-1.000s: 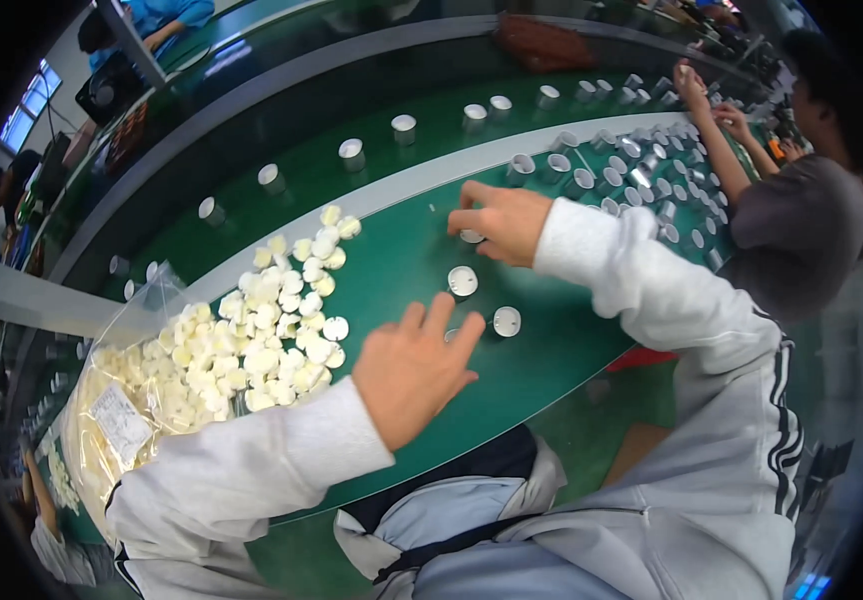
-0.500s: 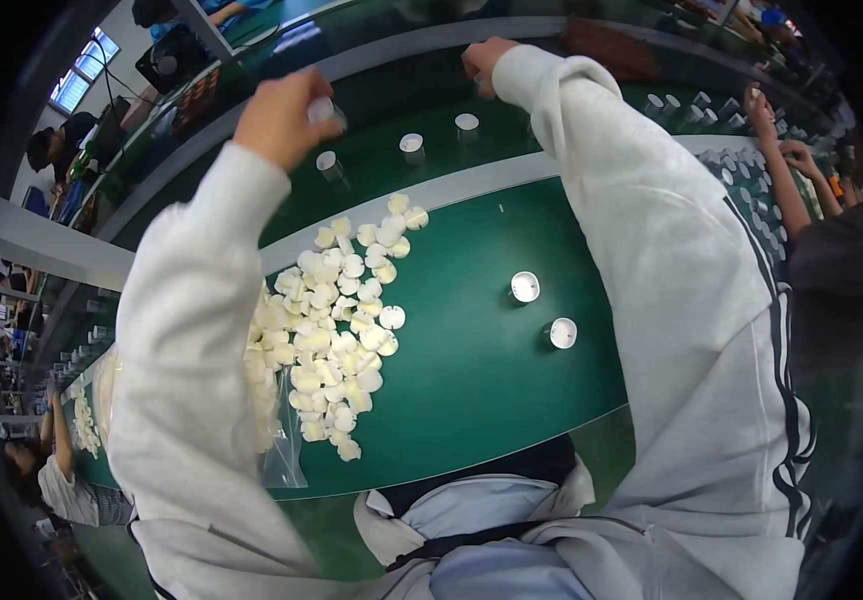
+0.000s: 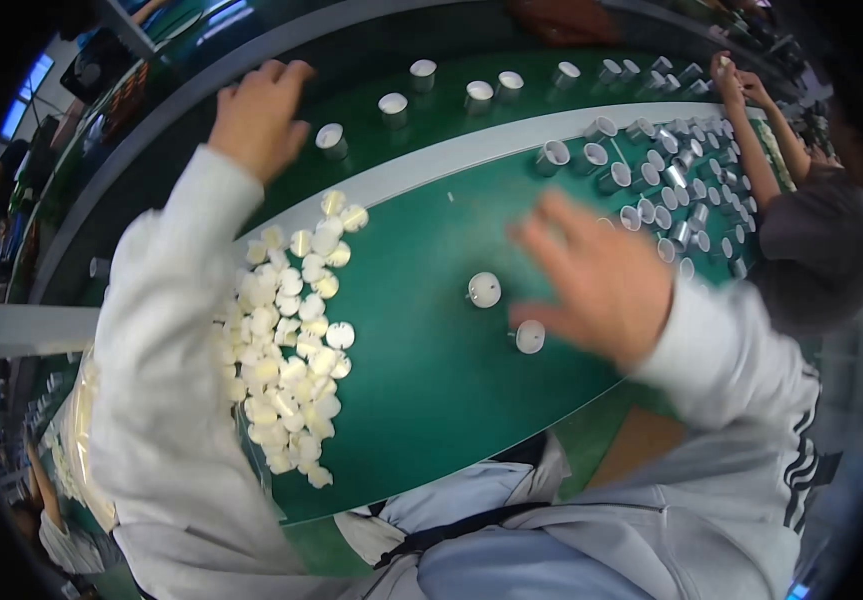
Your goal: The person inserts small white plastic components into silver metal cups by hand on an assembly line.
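Note:
My left hand (image 3: 261, 115) is over the far green belt, its fingers and thumb apart with nothing between them. Close to its thumb stands a small silvery cup (image 3: 330, 141) with a white top. My right hand (image 3: 601, 285), blurred by motion, hovers over the table with fingers spread. Beside it are two round white-topped cups: one (image 3: 484, 290) left of the fingers, another (image 3: 529, 337) right by the thumb. A pile of pale yellow-white discs (image 3: 286, 365) lies on the left of the table, partly behind my left sleeve.
Several more cups (image 3: 478, 97) stand in a line along the belt. Many silvery cups (image 3: 676, 180) crowd the table's right end, some tipped over. A co-worker's hands (image 3: 731, 82) are at the far right. A pale rail (image 3: 421, 160) divides table from belt.
My left hand has let go of the cup it held over the belt. My right hand has come back from the belt to the two cups on the table. The view has shifted right.

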Demonstrator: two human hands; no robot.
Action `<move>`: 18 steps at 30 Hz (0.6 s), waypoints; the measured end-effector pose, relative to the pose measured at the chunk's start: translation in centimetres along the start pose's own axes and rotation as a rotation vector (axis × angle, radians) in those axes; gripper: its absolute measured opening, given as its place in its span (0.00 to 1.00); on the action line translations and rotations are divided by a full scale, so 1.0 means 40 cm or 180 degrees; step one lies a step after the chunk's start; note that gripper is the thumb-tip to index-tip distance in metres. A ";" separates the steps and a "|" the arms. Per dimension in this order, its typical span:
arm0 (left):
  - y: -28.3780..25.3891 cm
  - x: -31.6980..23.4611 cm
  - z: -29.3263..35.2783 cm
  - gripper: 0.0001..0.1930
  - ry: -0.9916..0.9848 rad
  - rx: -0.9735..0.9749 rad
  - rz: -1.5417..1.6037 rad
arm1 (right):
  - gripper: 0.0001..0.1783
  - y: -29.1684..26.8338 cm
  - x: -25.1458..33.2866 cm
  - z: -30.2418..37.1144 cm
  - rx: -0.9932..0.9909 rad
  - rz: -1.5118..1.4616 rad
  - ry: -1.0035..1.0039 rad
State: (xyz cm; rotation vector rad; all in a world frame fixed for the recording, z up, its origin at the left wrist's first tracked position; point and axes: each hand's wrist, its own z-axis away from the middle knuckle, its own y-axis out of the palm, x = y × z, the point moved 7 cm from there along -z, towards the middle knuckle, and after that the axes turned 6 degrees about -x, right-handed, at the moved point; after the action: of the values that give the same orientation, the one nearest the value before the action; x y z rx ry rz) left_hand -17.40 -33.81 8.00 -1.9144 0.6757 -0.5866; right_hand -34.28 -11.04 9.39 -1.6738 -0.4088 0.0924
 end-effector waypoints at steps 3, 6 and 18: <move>-0.045 -0.313 0.069 0.27 0.0943 0.0281 0.2132 | 0.29 0.101 0.024 0.156 0.0283 -0.0062 0.0060; -0.066 -0.496 0.178 0.25 0.1271 0.0919 0.2298 | 0.22 0.160 0.031 0.190 0.0223 -0.0023 0.0055; -0.127 -0.169 -0.030 0.21 0.0171 0.0174 0.1748 | 0.15 0.022 -0.239 -0.282 -0.0245 0.0185 0.0620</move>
State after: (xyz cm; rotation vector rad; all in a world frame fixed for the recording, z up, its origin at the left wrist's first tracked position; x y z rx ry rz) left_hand -22.08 -28.17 12.37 -1.5690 1.1541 -0.3018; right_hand -39.71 -24.80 8.58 -1.7524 -0.2190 -0.0441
